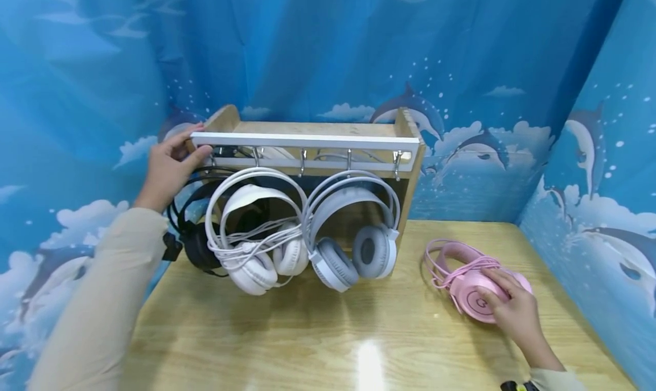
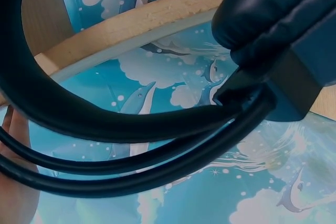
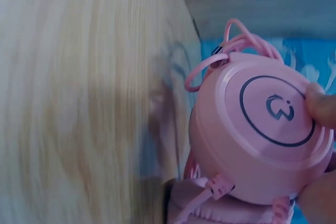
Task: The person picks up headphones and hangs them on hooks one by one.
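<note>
My left hand point(image 1: 171, 166) pinches the left end of the rack's white hook rail point(image 1: 307, 141), thumb in front. Just below it hang black headphones point(image 1: 200, 248), whose band point(image 2: 121, 127) fills much of the left wrist view. Beside them on the rack are white headphones point(image 1: 251, 271) with a bundled cable, then pale grey headphones point(image 1: 376, 248). Over at the right, my right hand point(image 1: 515, 311) grips pink headphones point(image 1: 468, 294) by an ear cup, marked with a round logo point(image 3: 278, 108). Whether they touch the table I cannot tell.
The wooden rack point(image 1: 410, 180) stands toward the back of the wood-grain table point(image 1: 287, 345). A bare metal hook point(image 1: 397, 166) shows at its right end. Blue dolphin-print curtains point(image 1: 328, 49) enclose the back and sides.
</note>
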The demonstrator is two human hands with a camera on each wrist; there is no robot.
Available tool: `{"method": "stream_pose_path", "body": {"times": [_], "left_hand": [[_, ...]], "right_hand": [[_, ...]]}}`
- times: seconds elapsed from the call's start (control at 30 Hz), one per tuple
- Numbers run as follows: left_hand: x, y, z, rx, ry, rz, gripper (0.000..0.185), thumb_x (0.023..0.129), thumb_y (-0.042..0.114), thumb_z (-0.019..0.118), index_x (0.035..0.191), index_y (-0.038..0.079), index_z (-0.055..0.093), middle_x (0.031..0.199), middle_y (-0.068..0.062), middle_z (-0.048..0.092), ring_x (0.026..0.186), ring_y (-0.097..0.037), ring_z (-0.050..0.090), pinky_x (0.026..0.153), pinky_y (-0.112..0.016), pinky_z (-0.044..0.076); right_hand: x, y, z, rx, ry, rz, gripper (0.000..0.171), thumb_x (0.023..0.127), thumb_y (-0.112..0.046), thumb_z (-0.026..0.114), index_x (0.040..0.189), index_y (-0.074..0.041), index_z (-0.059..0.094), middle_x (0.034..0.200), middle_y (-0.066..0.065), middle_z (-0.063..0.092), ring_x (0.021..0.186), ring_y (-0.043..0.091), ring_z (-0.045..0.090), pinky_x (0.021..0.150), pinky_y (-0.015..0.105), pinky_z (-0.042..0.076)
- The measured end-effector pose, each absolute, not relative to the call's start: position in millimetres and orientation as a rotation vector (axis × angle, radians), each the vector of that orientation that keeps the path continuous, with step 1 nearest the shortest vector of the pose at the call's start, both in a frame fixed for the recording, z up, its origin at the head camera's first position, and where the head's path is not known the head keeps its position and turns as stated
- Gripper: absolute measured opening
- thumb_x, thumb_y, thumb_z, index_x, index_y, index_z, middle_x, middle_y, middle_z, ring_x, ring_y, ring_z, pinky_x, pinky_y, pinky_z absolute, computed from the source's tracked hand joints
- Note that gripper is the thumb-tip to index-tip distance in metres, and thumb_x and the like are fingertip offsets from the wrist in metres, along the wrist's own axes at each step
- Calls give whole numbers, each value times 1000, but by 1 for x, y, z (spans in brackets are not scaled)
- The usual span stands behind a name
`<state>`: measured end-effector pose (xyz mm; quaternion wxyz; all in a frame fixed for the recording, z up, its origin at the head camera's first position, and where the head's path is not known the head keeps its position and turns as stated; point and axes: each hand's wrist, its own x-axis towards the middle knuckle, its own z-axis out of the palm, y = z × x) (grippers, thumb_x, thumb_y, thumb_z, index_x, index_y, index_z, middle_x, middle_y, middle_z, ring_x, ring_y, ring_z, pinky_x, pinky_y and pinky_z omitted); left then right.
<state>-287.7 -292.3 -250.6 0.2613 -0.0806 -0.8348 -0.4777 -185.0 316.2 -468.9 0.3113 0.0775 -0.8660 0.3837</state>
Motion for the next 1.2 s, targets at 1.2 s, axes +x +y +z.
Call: {"method": "stream_pose_path", "body": {"times": [1.2], "left_hand": [[-288, -290, -251, -215, -2252, -1289, 48, 91, 30, 64, 136, 16, 56, 143, -2, 50, 121, -14, 55, 89, -15, 50]], "right_hand": [[-142, 284, -446, 123, -2312, 1376, 40, 79, 7, 73, 118, 5, 64, 113, -16, 66, 105, -14, 53, 86, 3, 42]]}}
